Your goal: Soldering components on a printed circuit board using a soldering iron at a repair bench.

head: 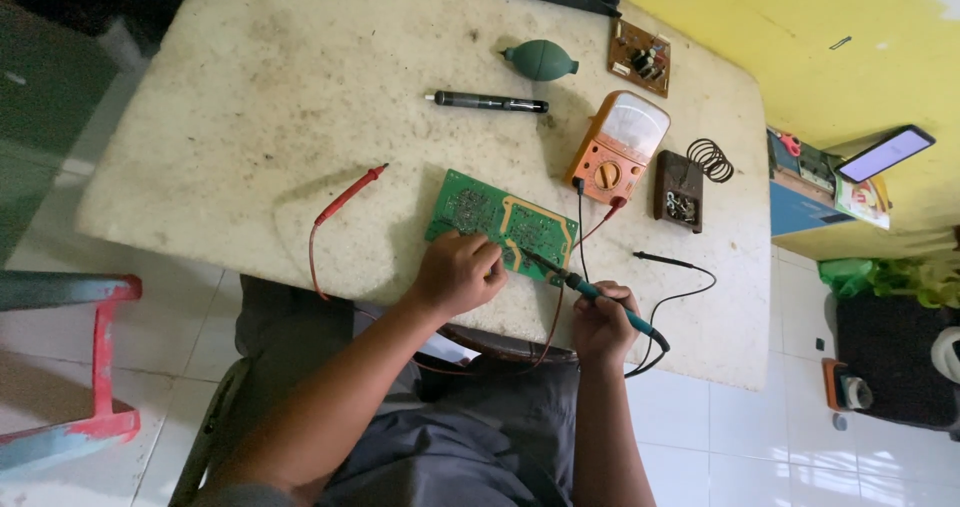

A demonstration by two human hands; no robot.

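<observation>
- Two hands work at the green circuit board [502,224], which lies near the orange multimeter [619,146].
- Left hand [458,272] presses closed on the board's near edge; keep it steady.
- Right hand [602,319] grips the soldering iron [585,289], tip on the board; touch briefly.

Open tabletop [270,87] left of green circuit board [500,224]; right side crowded by orange multimeter [617,147], brown solder stand [679,190], black probe lead [670,263].

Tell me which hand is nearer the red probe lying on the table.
Left. The left hand rests on the green circuit board, just right of the red probe; the right hand, holding the soldering iron, is farther off.
</observation>
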